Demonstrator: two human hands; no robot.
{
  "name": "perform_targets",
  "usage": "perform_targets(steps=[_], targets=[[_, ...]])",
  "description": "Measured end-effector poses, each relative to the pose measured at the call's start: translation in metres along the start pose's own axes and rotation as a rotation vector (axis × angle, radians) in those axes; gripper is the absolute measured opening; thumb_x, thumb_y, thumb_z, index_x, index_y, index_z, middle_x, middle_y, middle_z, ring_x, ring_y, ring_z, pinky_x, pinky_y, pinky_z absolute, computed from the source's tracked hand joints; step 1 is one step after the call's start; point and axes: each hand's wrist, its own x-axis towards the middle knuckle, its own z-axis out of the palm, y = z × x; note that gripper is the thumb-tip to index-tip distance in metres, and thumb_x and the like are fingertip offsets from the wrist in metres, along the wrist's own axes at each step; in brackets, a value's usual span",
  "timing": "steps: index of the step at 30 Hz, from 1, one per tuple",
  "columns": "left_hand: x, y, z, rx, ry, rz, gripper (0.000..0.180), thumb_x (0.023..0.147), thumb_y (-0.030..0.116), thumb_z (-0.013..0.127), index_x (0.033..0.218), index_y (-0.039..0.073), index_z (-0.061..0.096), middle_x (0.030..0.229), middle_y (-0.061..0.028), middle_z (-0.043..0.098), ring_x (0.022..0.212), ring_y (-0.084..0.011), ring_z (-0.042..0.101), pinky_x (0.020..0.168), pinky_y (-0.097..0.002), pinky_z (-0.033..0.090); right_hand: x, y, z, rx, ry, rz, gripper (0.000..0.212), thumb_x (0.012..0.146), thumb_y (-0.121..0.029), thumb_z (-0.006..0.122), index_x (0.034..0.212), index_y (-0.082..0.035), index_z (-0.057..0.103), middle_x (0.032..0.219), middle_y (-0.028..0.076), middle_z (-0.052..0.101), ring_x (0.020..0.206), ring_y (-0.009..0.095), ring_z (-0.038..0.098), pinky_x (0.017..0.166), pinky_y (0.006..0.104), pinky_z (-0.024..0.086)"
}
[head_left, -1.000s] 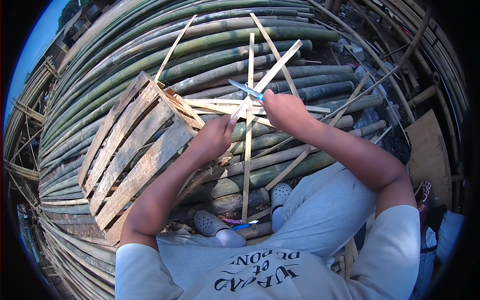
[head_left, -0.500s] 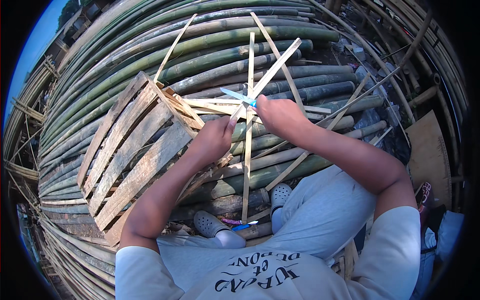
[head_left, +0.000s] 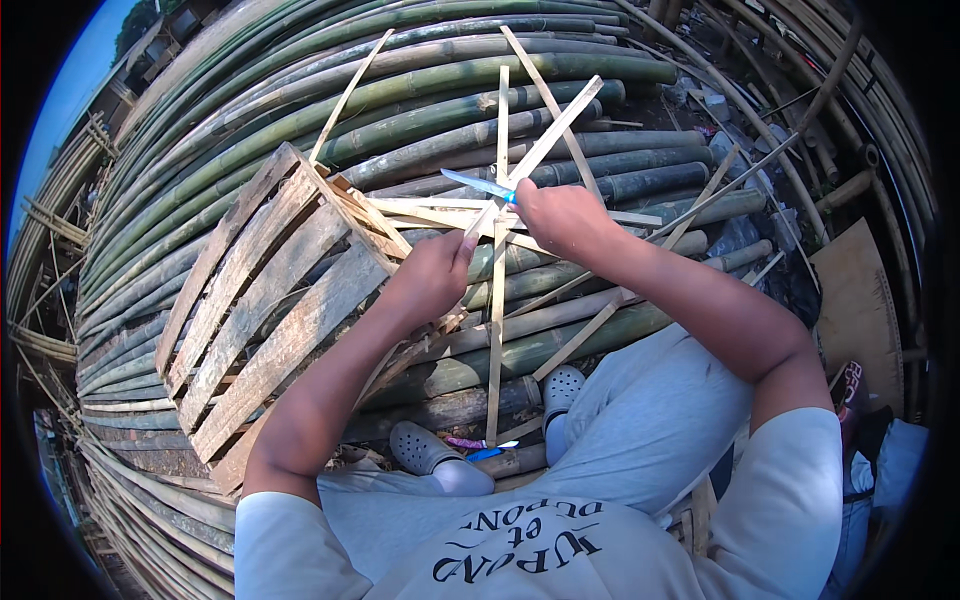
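Head view: knife lies slightly nearer 12 o'clock than half a second ago; right hand wrapped round its handle, blade toward 10; left hand pinching the near end of a bamboo strip, which runs from that grip to 1 o'clock; slatted wooden crate crowds the left hand at 9; bamboo poles spread beyond, ends at 2.

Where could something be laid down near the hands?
Bare bamboo poles show between the slanted strip by the crate and the crossed strips, and left of that slanted strip. It's crowded around the left hand and right hand, with the knife and crossed strips there.
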Motion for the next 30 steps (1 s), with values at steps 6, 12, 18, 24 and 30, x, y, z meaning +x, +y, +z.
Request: perform_targets(steps=[6, 12, 18, 24, 30], targets=[[0.003, -0.004, 0.003, -0.017, 0.027, 0.051, 0.041, 0.106, 0.03, 0.041, 0.092, -0.006, 0.056, 0.077, -0.0234, 0.059, 0.072, -0.0395, 0.056, 0.072, -0.0466, 0.044, -0.001, 0.0, 0.001, 0.018, -0.011, -0.054, 0.026, 0.1, -0.023, 0.053, 0.089, 0.0, 0.049, 0.064, 0.018, 0.064, 0.06, 0.038, 0.066, 0.053, 0.0493, 0.051], [0.003, -0.001, 0.001, -0.011, 0.023, 0.034, 0.039, 0.105, 0.027, 0.041, 0.092, -0.006, 0.058, 0.079, -0.03, 0.061, 0.081, -0.05, 0.058, 0.073, -0.0538, 0.044, -0.003, -0.003, 0.001, 0.009, -0.003, -0.12, 0.024, 0.1, -0.022, 0.052, 0.09, 0.0, 0.049, 0.066, 0.017, 0.065, 0.059, 0.038, 0.065, 0.051, 0.0474, 0.051], [-0.001, 0.0, 0.001, -0.03, 0.041, 0.035, 0.039, 0.105, 0.027, 0.041, 0.092, -0.006, 0.058, 0.08, -0.0301, 0.061, 0.081, -0.0497, 0.058, 0.074, -0.0539, 0.044, -0.005, -0.009, -0.003, 0.001, -0.025, -0.141, 0.023, 0.099, -0.021, 0.052, 0.091, 0.0, 0.049, 0.066, 0.017, 0.065, 0.059, 0.037, 0.066, 0.052, 0.0476, 0.051], [0.001, 0.005, -0.002, -0.001, 0.0, -0.019, 0.041, 0.106, 0.028, 0.041, 0.091, -0.006, 0.058, 0.079, -0.0304, 0.061, 0.079, -0.0504, 0.058, 0.073, -0.0544, 0.044, -0.004, -0.011, -0.004, -0.048, -0.053, -0.1, 0.025, 0.098, -0.023, 0.054, 0.089, 0.0, 0.05, 0.065, 0.016, 0.065, 0.06, 0.037, 0.066, 0.052, 0.047, 0.051], [0.002, -0.005, 0.0, 0.03, 0.007, -0.024, 0.039, 0.106, 0.03, 0.042, 0.095, -0.005, 0.056, 0.078, -0.0246, 0.06, 0.074, -0.0412, 0.057, 0.072, -0.0474, 0.044, -0.002, -0.012, -0.003, -0.079, 0.007, -0.108, 0.024, 0.098, -0.023, 0.055, 0.088, -0.001, 0.051, 0.063, 0.016, 0.064, 0.057, 0.035, 0.066, 0.049, 0.046, 0.051]])
